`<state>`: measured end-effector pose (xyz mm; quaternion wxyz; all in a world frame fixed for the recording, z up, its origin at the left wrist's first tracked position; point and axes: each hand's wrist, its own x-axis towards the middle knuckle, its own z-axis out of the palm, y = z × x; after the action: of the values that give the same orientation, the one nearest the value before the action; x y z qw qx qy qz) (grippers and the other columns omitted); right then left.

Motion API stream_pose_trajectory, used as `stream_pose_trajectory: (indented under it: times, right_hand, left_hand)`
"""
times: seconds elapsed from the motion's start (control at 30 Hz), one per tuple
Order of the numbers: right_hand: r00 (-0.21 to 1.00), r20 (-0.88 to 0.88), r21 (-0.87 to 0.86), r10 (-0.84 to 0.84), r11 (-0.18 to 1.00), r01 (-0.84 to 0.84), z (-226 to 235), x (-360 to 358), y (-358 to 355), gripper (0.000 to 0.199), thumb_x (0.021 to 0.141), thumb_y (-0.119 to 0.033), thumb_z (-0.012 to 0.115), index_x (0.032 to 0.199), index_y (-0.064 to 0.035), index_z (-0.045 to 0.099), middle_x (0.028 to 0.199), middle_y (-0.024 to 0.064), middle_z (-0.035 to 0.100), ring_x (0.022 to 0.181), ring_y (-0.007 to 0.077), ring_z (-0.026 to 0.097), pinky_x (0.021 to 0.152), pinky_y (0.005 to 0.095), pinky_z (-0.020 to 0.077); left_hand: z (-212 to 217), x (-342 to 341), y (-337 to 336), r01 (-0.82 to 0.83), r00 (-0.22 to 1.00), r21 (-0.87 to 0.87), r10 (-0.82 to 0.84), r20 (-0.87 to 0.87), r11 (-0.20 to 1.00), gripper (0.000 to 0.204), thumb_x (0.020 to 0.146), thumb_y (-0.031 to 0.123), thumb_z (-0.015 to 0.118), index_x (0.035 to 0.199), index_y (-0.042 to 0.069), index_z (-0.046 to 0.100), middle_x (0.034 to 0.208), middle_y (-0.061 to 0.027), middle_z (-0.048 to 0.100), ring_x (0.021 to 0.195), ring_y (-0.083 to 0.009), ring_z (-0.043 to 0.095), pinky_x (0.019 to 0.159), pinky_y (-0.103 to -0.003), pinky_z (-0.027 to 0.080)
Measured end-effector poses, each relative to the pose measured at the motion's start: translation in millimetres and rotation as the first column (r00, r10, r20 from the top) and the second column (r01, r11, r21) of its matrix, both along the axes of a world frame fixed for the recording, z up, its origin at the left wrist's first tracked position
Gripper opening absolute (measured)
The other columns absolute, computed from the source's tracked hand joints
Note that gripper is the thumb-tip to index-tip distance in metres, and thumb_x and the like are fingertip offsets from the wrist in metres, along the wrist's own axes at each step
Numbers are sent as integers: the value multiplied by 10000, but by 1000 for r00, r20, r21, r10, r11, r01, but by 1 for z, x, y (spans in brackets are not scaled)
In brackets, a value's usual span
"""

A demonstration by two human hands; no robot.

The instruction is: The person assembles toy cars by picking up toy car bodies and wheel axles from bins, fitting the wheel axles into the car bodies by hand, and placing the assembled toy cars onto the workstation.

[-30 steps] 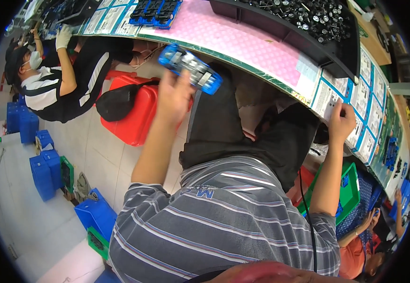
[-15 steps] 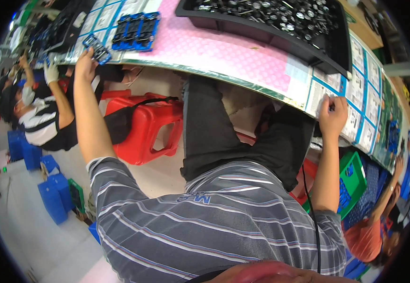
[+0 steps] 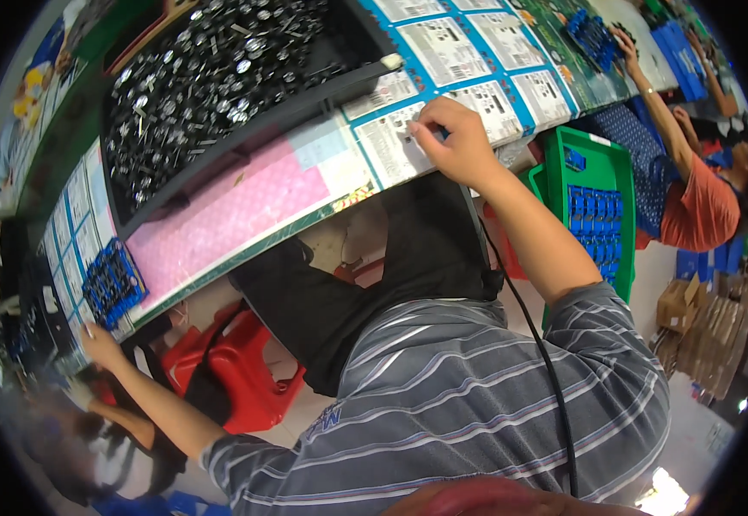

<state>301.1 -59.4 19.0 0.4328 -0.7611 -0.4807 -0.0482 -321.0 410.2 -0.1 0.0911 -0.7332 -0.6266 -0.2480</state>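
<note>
At the table's left front edge is my left hand [image 3: 103, 346], just below a blue rack of dark parts [image 3: 114, 284]. Its fingers are small and blurred, and whether they hold anything is hidden. My right hand [image 3: 462, 144] is over the printed label sheets [image 3: 408, 138] near the front edge. Thumb and fingers are curled together, with a small dark spot between them that I cannot make out. Between the hands lies a pink bubble-patterned mat [image 3: 236, 196].
Behind the mat stands a large black bin [image 3: 245, 155] of loose shiny metal parts. A green crate [image 3: 563, 144] with blue parts sits right of my right arm. A red stool [image 3: 249, 378] is under the table. At right, a co-worker's hand [image 3: 625, 53] touches another blue rack [image 3: 593, 39].
The view has swung right, bringing more of the bin and the green crate into sight. The small blue frame earlier in my left hand no longer shows there. My right hand stays curled.
</note>
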Motion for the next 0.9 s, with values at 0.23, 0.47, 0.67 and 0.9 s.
stream_pose_trajectory:
  times: [0.23, 0.47, 0.67, 0.9]
  right_hand:
    - [818, 273, 15, -506, 853, 522, -13, 157, -111, 264, 818, -171, 696, 1028, -13, 677, 1019, 179, 671, 969, 355, 640, 875, 425, 508]
    - [563, 507, -189, -653, 553, 812, -5, 332, -231, 415, 858, -248, 699, 1212, -38, 649, 1235, 229, 586, 1205, 376, 549, 1007, 434, 466]
    - [580, 447, -113, -681, 601, 792, 7, 281, -211, 215, 822, -218, 755, 956, -51, 754, 1100, 169, 630, 1012, 325, 619, 869, 418, 507]
    - [973, 45, 20, -227, 974, 227, 51, 24, -107, 201, 759, -143, 808, 910, -27, 743, 1025, 143, 612, 829, 256, 633, 755, 358, 511]
  left_hand:
    - [-21, 42, -182, 20, 955, 14, -24, 297, 1000, 477, 1009, 359, 546, 1187, -74, 636, 1171, -244, 660, 1074, -357, 630, 963, -398, 475]
    - [-105, 164, -287, 353, 713, -396, 31, 701, 847, 299, 998, 246, 596, 1111, -23, 659, 964, -74, 672, 840, -128, 594, 750, -267, 484]
    - [-45, 299, -356, 667, 585, -435, -64, 808, 605, 229, 1001, 223, 596, 1109, 36, 671, 862, 10, 615, 737, -59, 525, 647, -209, 427]
    - [14, 412, -420, 997, 81, -80, 113, 990, -18, 554, 982, 256, 632, 1437, 54, 390, 1256, -125, 576, 859, -131, 598, 676, -250, 496]
